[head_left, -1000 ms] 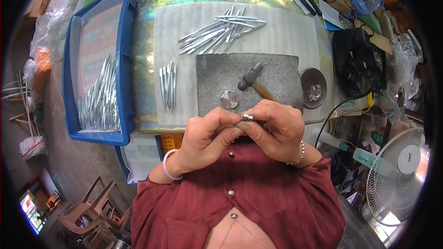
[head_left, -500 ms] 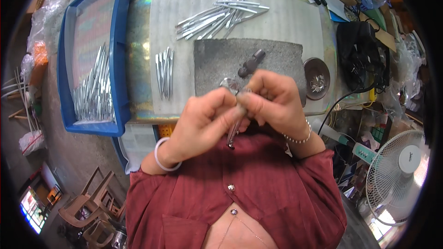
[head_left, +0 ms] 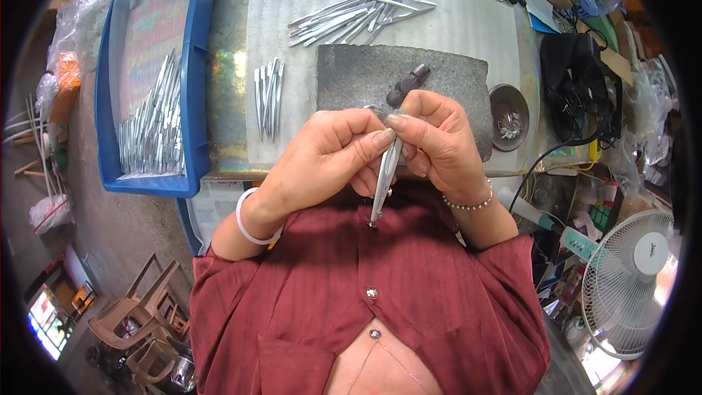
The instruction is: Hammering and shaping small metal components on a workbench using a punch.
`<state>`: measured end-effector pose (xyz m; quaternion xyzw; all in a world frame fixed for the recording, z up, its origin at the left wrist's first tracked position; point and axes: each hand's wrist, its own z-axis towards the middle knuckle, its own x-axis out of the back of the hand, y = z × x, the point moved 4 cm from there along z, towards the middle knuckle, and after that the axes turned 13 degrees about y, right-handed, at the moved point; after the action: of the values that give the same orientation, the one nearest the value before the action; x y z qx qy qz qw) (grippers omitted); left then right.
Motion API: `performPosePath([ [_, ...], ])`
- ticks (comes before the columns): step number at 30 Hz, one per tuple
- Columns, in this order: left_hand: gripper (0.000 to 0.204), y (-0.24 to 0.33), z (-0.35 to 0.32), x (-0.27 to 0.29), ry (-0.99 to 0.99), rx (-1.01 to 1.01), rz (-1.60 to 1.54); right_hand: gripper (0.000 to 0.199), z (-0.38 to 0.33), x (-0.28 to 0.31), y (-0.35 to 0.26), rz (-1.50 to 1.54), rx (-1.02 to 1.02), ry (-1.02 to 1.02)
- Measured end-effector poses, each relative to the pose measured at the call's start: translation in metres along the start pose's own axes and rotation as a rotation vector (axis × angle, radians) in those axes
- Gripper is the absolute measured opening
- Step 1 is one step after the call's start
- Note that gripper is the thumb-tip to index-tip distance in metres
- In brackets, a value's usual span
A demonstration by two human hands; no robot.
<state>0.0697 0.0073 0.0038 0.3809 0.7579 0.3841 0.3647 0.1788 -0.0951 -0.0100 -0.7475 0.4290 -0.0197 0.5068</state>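
In front of my chest, a slim silver metal tool [head_left: 384,179] resembling a drawing compass hangs from my fingertips, with small knobs at its lower end. My left hand [head_left: 322,152] pinches its upper part between thumb and fingers. Against that grip, my right hand [head_left: 444,139] is closed with thumb and forefinger at the tool's top; any tiny part between them is hidden. Just beyond the hands lies a hammer [head_left: 407,84] on a dark grey stone block [head_left: 351,66], its handle hidden. A shiny round metal piece [head_left: 374,111] shows partly behind my fingers.
Slim silver metal pieces [head_left: 358,11] lie heaped on a white foam sheet [head_left: 270,22], with a smaller bunch [head_left: 269,99] at left. A blue tray [head_left: 196,88] holds many more. Right are a bowl [head_left: 501,95] of small metal parts, a black bag [head_left: 574,80] and a fan [head_left: 629,278].
The tool has swung into fuller view between my hands, its silver legs now showing. Both hands appear slightly higher, as do the table items, so the view has shifted.
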Motion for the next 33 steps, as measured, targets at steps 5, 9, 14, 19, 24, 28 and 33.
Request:
performPosePath([
  [5,0.025,0.005,-0.001,0.0,-0.027,0.034,-0.022,0.017,-0.001,0.0,0.001,0.023,-0.003,0.016],
  [9,0.025,0.008,0.0,0.0,-0.07,0.073,-0.017,0.017,-0.002,0.0,0.003,0.069,-0.009,0.026],
  [14,0.027,0.004,0.006,0.001,-0.094,0.112,-0.061,0.016,-0.002,0.001,0.007,0.126,-0.003,0.042],
  [19,0.023,0.001,0.008,0.001,-0.078,0.101,-0.055,0.015,-0.004,0.001,0.008,0.142,0.004,0.068],
  [24,0.024,0.003,0.01,0.001,-0.107,0.088,-0.028,0.016,-0.004,0.002,0.01,0.172,0.016,0.09],
  [28,0.024,0.003,0.013,0.001,-0.113,0.107,-0.023,0.016,-0.003,0.003,0.011,0.191,0.026,0.098],
  [33,0.025,0.001,0.014,0.001,-0.13,0.103,-0.025,0.017,-0.004,0.003,0.012,0.205,0.01,0.111],
])
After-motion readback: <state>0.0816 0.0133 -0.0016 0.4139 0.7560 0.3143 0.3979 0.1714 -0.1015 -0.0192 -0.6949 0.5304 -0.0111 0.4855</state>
